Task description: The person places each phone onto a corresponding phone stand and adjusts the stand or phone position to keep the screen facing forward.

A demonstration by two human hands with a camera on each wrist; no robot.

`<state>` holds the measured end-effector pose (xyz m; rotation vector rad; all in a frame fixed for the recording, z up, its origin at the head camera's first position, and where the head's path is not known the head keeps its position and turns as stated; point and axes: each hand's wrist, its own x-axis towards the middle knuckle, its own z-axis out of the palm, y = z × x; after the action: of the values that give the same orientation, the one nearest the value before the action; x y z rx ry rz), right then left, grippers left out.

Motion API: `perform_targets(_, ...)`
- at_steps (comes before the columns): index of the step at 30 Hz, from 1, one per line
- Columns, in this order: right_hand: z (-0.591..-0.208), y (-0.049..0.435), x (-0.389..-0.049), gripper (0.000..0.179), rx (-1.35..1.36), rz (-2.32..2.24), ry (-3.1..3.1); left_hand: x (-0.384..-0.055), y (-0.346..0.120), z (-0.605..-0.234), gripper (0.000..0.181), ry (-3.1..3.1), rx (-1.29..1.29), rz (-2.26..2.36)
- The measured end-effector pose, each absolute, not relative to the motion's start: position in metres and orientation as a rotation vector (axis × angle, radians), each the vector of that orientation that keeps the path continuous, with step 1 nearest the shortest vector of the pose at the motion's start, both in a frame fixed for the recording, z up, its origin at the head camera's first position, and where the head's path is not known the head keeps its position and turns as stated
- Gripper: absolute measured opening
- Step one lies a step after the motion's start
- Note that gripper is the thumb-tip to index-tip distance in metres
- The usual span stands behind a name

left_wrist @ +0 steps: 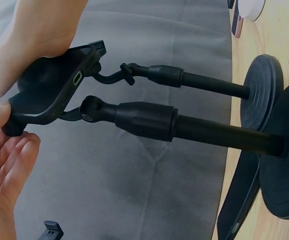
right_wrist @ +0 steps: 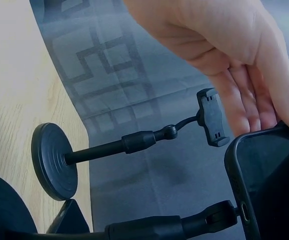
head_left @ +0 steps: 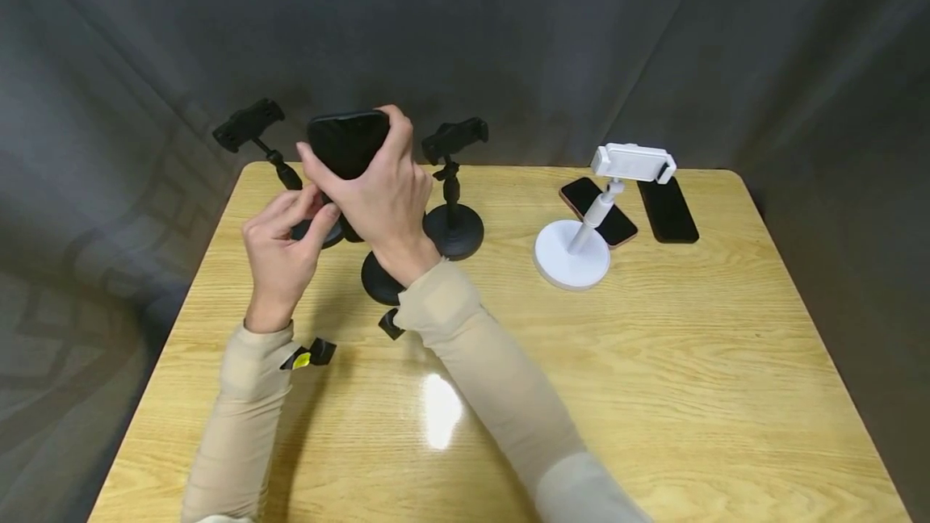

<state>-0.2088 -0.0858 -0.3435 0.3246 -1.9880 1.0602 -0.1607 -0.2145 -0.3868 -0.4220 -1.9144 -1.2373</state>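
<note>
My right hand (head_left: 388, 200) grips a black phone (head_left: 349, 144) by its sides, thumb on one edge and fingers on the other. The phone lies tilted in the holder of a black phone stand, whose pole (left_wrist: 149, 121) rises from a round base (head_left: 381, 281). With thumb and fingers, my left hand (head_left: 279, 244) pinches the holder's clamp end (left_wrist: 15, 125) at the phone's near edge. In the right wrist view, the right hand (right_wrist: 224, 45) has its fingertips at the phone's (right_wrist: 264, 160) upper edge.
Two more black phone stands, one left (head_left: 250, 126) and one in the middle (head_left: 454, 228), stand close behind. Another black phone (left_wrist: 239, 192) lies among their bases. On the right are a white phone stand (head_left: 574, 257), a pink-edged phone (head_left: 617, 228) and a dark phone (head_left: 668, 212).
</note>
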Motion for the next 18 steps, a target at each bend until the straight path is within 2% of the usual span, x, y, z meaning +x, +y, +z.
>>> perform_targets(3, -0.342, -0.085, -0.206, 0.088, 0.348, 1.054, -2.024, -0.159, -0.214, -0.388, 0.036, -1.913, -0.402, -1.24)
perform_targets(8, -0.342, -0.08, -0.196, 0.094, 0.445, 1.089, -2.124, -0.157, -0.215, -0.391, 0.053, -1.915, -0.391, -1.219)
perform_targets(13, -0.341, -0.071, -0.189, 0.095, 0.508, 1.186, -2.235, -0.158, -0.216, -0.392, 0.05, -1.921, -0.388, -1.212)
perform_targets(18, -0.348, -0.062, -0.183, 0.084, 0.58, 1.273, -2.369, -0.159, -0.216, -0.392, 0.05, -1.919, -0.378, -1.191)
